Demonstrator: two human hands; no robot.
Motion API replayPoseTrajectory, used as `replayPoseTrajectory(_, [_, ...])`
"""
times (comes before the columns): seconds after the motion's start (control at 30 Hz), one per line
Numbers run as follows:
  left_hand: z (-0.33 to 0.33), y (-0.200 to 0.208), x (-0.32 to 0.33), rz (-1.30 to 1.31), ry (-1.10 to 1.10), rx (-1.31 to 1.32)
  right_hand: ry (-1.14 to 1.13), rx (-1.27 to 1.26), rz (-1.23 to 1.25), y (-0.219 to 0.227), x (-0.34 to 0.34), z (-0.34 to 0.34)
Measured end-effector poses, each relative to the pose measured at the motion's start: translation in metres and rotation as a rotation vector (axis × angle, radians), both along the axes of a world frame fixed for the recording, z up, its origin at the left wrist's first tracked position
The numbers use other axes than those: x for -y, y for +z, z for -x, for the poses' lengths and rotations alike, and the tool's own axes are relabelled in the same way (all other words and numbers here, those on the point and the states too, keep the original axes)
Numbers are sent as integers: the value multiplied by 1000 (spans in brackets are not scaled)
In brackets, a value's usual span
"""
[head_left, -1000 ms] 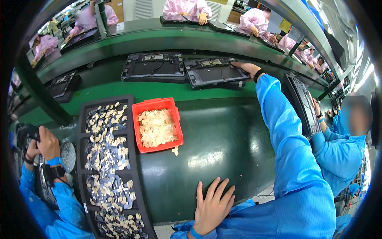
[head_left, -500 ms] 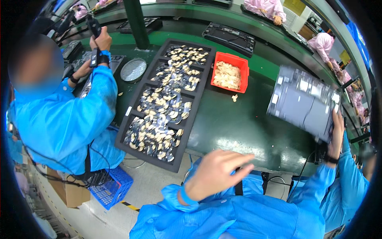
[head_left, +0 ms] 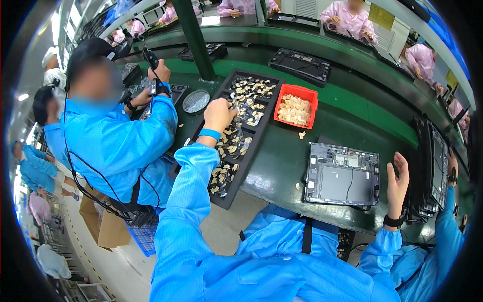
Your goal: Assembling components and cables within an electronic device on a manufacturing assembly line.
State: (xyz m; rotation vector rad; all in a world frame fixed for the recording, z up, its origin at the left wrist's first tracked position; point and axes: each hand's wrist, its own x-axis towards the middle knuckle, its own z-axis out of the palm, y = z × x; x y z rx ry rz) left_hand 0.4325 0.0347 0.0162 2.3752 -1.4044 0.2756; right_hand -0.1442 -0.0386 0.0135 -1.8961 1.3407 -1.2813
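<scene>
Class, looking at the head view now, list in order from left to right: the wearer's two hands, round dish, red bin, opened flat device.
Round dish, left hand, red bin, opened flat device, right hand.

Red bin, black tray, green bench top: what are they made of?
Red bin: likely moulded plastic; smooth, evenly coloured, thin-rimmed.
Black tray: foam or plastic, can't tell which; matte, thick-walled.
Bench top: perhaps rubber or vinyl sheet; glossy green, reflecting light.

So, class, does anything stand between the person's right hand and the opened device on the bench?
Nothing visible does: the right hand is raised beside the opened device, with a clear gap. The red bin stands beyond, to the left.
</scene>
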Motion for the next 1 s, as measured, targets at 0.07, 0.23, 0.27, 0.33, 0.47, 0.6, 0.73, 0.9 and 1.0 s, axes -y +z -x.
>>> replayPoseTrajectory(0.07, [-21,-3,3,-7,-103,-292,21,31,-8,9,-9,-9])
replayPoseTrajectory(0.23, [-33,6,6,163,-239,-504,169,204,-99,26,-39,-52])
replayPoseTrajectory(0.27, [-33,8,7,154,-242,-496,189,185,-87,27,-42,-64])
replayPoseTrajectory(0.33, [-18,22,4,143,-141,-399,236,178,-95,33,-50,-87])
replayPoseTrajectory(0.47, [-8,11,3,280,-181,-345,377,169,-116,44,-60,-123])
replayPoseTrajectory(0.6, [75,55,-7,493,-319,-541,476,146,-47,48,-68,-154])
replayPoseTrajectory(0.73, [194,69,-39,490,-736,-102,454,398,-193,42,-73,-195])
replayPoseTrajectory(0.9, [251,56,-49,507,-875,-347,442,644,-310,24,-71,-176])
replayPoseTrajectory(1.0, [264,59,-51,476,-870,-499,417,727,-364,25,-73,-152])
